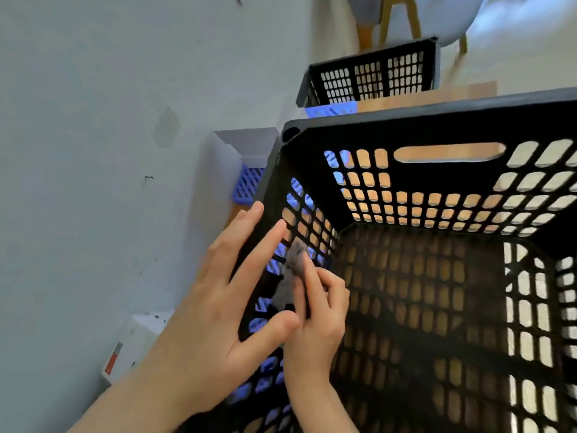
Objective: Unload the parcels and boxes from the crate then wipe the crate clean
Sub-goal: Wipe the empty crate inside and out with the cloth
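Left hand point(224, 307): nearest the camera, fingers straight and spread wide, laid along the top edge of the crate's left wall; the thumb lies across the wall's inner face, and the hand grips nothing.
Right hand point(315, 317): just beside the left thumb and inside the crate, fingers curled round the cloth with the forefinger stretched along it.
Grey cloth point(293, 260): a small bunched wad pressed against the inner mesh of the left wall, about halfway down, between the two hands.
Black crate point(406, 173): slotted plastic, it fills the right half of the view. Its left wall is under both hands and its far wall has a long handle slot near the rim. The mesh floor lies in shadow, with a wooden surface showing through the holes.
White box with a red label point(131, 345): low on the left, against the wall and apart from the crate.
Blue basket point(249, 185): just outside the crate's far left corner.
White carton point(249, 142): on top of the blue basket, touching the wall.
Wall point(93, 120): pale grey-blue with scuff marks, it fills the left side.
Second black crate point(374, 73): farther back, standing apart from the first.
Yellow stool legs point(396, 17): beyond it, at the top edge and blurred.
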